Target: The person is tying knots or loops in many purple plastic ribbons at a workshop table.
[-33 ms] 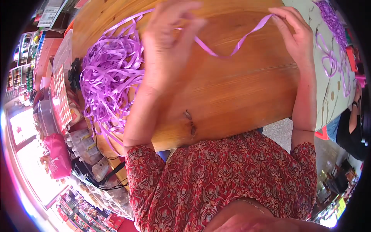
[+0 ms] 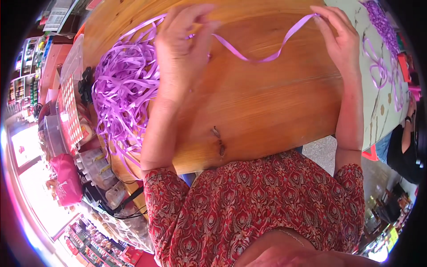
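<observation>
A length of purple ribbon [image 2: 262, 58] sags in a curve between my hands, above the wooden table [image 2: 267, 107]. My right hand [image 2: 340, 38] pinches its right end between thumb and fingertips. The ribbon runs into my left hand [image 2: 182, 49], held with the thumb and index finger apart; motion blurs these fingers, and part of the ribbon is hidden behind the thumb. Just left of this hand lies a big loose heap of the same purple ribbon [image 2: 126, 84], with a strand leading up from it behind the left hand.
A pale marbled surface [image 2: 371, 120] adjoins the table on the right, bearing more purple ribbon [image 2: 382, 26]. Clear plastic boxes [image 2: 95, 167] and a pink pouch [image 2: 66, 180] crowd the left side. Another person's arm [image 2: 407, 129] shows at the far right.
My left hand has moved left, drawing the ribbon between the hands into a wider, slightly higher curve. My right hand has hardly moved.
</observation>
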A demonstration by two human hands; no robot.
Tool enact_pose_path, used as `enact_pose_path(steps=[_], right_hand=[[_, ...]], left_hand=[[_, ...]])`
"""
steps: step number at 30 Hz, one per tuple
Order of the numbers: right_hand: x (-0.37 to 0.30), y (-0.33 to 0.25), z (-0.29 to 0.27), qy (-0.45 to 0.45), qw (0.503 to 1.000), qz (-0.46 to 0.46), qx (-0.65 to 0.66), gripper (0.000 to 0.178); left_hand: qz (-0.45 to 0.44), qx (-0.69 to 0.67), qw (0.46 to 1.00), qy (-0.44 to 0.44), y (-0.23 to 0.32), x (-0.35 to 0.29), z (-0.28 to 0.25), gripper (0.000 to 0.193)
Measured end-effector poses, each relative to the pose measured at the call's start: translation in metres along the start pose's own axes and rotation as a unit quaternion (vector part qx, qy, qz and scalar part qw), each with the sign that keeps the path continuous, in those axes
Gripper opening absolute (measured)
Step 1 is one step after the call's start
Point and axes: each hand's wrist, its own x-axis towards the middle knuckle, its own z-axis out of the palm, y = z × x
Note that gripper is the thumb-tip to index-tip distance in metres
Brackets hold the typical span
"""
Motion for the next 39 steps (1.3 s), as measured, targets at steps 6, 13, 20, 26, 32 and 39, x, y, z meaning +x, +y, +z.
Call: enact_pose_path(steps=[6, 13, 20, 26, 32, 39], right_hand=[[-0.001, -0.002, 0.01, 0.022, 0.999, 0.02, -0.028, 0.021], [-0.008, -0.033, 0.033, -0.039, 0.997, -0.069, 0.017, 0.027], [0.008, -0.105, 0.019, -0.023, 0.977, -0.211, 0.004, 0.035], [0.001, -0.117, 0.008, -0.012, 0.965, -0.257, 0.045, 0.034], [0.0, -0.132, -0.017, -0.045, 0.953, -0.3, 0.0, 0.022], [-0.013, -0.108, -0.062, -0.035, 0.974, -0.223, -0.006, 0.022]], left_hand=[[0.107, 0.357, 0.927, -0.049, -0.071, -0.014, -0.025, 0.023], [0.122, 0.323, 0.938, 0.008, -0.077, -0.014, -0.024, 0.008], [-0.097, -0.227, 0.959, -0.136, 0.024, -0.037, -0.004, 0.01], [-0.116, -0.323, 0.918, -0.197, 0.041, -0.043, -0.008, 0.012], [-0.033, -0.244, 0.949, -0.197, 0.056, -0.043, -0.019, 0.007], [0.125, -0.055, 0.982, -0.131, 0.06, -0.04, -0.061, 0.008]])
